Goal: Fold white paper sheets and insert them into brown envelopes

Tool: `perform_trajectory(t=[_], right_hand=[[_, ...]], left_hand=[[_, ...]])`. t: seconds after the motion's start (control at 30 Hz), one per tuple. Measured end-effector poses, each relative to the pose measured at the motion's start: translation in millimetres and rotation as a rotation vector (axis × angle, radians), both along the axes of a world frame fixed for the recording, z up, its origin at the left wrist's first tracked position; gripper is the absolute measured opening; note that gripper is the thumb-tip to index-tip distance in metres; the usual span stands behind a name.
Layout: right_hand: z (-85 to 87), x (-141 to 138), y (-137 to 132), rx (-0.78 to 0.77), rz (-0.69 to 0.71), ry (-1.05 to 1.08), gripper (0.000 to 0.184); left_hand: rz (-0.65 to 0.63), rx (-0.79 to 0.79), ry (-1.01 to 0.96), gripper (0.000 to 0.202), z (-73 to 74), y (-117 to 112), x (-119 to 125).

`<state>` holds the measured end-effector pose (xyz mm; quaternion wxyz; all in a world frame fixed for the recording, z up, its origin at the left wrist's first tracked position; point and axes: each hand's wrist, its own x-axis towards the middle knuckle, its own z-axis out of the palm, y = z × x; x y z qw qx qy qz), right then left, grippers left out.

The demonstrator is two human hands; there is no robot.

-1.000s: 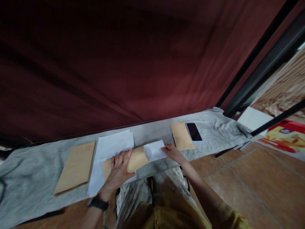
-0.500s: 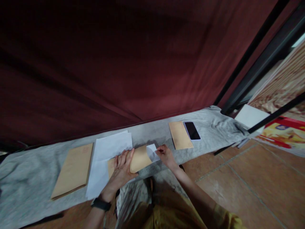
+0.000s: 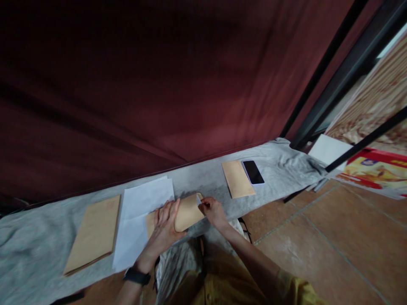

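A brown paper envelope lies in front of me, partly over the white sheets. Its right end gapes a little, with a small strip of folded white paper showing at the mouth. My left hand rests across the envelope with fingers stretched out flat, the thumb near the lower edge. At the open end, my right hand has thumb and fingers pinched on the white paper. The rest of that paper is hidden inside the envelope and behind my fingers.
White sheets lie left of my left hand, beside a stack of brown envelopes. Another brown envelope and a phone are to the right, on the grey cloth. A dark red curtain hangs behind.
The white paper has gone further left into the envelope, and far less of it sticks out. My right hand has followed it to the mouth. My left hand stays on the envelope.
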<state>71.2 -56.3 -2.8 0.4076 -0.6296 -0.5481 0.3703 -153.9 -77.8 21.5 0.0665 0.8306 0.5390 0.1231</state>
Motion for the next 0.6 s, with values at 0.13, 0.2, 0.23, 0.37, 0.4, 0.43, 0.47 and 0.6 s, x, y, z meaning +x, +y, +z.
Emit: perform_trajectory(t=[0.13, 0.2, 0.23, 0.37, 0.4, 0.43, 0.47, 0.6], right_hand=[[0.3, -0.3, -2.6, -0.023, -0.018, 0.025, 0.017], [2.0, 0.4, -4.5, -0.028, -0.037, 0.015, 0.015], [3.1, 0.8, -5.3, -0.029, -0.044, 0.010, 0.014], [5.4, 2.1, -6.7, -0.040, -0.057, 0.030, 0.012], [4.9, 2.4, -6.5, -0.043, -0.064, 0.043, 0.012], [3.8, 2.5, -6.1, -0.047, -0.074, 0.059, 0.012], [2.2, 2.5, -5.5, -0.053, -0.086, 0.078, 0.013], [-7.4, 2.0, -2.2, -0.094, -0.127, 0.250, 0.027]], left_hand=[[-0.011, 0.010, 0.021, 0.115, 0.8, 0.4, 0.3], [-0.021, 0.019, 0.028, 0.115, 1.4, 0.3, 0.5], [-0.026, 0.023, 0.033, 0.115, 2.1, 0.2, 0.7], [-0.048, 0.044, 0.055, 0.111, 6.6, 0.2, 2.2], [-0.052, 0.052, 0.056, 0.110, 7.8, 0.3, 2.6], [-0.058, 0.059, 0.056, 0.109, 8.8, 0.5, 2.9], [-0.063, 0.065, 0.055, 0.109, 9.6, 0.7, 3.1], [-0.086, 0.084, 0.062, 0.110, 9.7, 1.9, 2.6]])
